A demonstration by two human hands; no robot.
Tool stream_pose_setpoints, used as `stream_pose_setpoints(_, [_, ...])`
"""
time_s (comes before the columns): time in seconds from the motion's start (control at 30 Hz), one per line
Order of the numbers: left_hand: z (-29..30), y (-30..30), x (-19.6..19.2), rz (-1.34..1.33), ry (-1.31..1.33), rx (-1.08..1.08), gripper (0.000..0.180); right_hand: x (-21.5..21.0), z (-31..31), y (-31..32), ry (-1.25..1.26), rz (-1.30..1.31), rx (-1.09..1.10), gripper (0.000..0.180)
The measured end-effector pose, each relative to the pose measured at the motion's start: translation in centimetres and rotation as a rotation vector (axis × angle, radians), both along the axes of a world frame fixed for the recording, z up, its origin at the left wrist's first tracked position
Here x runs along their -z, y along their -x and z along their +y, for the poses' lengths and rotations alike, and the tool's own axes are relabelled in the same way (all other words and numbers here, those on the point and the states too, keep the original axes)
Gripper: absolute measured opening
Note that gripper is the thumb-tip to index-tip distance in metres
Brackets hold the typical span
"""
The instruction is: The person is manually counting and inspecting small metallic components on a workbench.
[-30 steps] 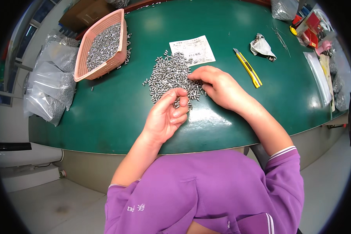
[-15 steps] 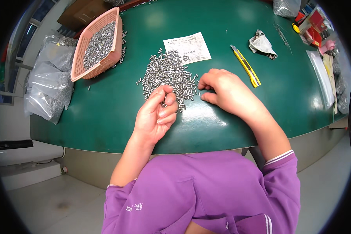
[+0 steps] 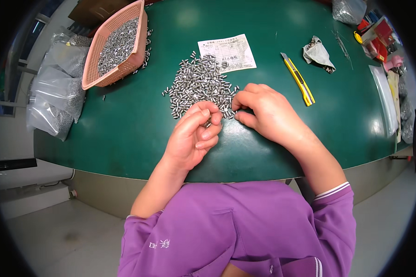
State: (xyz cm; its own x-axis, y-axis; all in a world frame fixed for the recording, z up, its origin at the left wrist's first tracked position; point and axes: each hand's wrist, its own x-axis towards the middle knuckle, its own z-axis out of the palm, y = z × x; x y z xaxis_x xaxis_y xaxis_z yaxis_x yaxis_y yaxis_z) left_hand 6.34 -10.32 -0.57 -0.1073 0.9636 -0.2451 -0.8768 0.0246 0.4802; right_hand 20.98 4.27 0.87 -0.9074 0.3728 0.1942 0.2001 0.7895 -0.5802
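Note:
A loose pile of small silvery metal pins (image 3: 199,83) lies on the green table in front of me. My left hand (image 3: 193,134) is curled, palm up, at the pile's near edge; a bit of metal like these pins shows between its bent fingers. My right hand (image 3: 266,108) rests at the pile's right edge, with thumb and forefinger brought close together around a pin there. How many pins the left hand holds is hidden by its fingers. A printed paper slip (image 3: 235,51) lies partly under the far side of the pile.
At the far left stands a pink plastic basket (image 3: 88,79) of similar pins, beside filled clear bags (image 3: 55,104). To the right lie a yellow utility knife (image 3: 301,83), blade out, and a crumpled whitish cloth (image 3: 317,54). Plastic sleeves (image 3: 382,99) and clutter line the right edge.
My left hand has moved slightly right, toward my right hand. The right thumb and forefinger have come nearer the pile's edge. The whole view has shifted a little.

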Motion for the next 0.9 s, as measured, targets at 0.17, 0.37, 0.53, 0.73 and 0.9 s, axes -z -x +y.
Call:
stream_pose_setpoints(0.17, [0.2, -0.2, 0.0, 0.088, -0.002, 0.017, 0.012, 0.3, 0.3, 0.2, -0.013, -0.017, 0.006, 0.013])
stream_pose_setpoints(0.37, [0.1, -0.7, -0.3, 0.257, 0.053, 0.044, 0.01, -0.9, 0.3, 0.8, 0.547, 0.121, -0.026, 0.01])
stream_pose_setpoints(0.53, [0.1, -1.0, -0.4, 0.237, 0.047, 0.088, 0.012, -0.3, -0.4, 1.0, 0.896, 0.179, -0.107, 0.009])
stream_pose_setpoints(0.73, [0.1, -0.9, -0.4, 0.263, 0.077, 0.074, 0.014, 0.2, -0.3, 1.2, 0.527, 0.297, -0.126, 0.006])
stream_pose_setpoints(0.9, [0.3, -1.2, -0.2, 0.287, 0.095, 0.029, 0.011, -0.1, -0.2, 1.1, 0.407, 0.332, -0.086, 0.008])
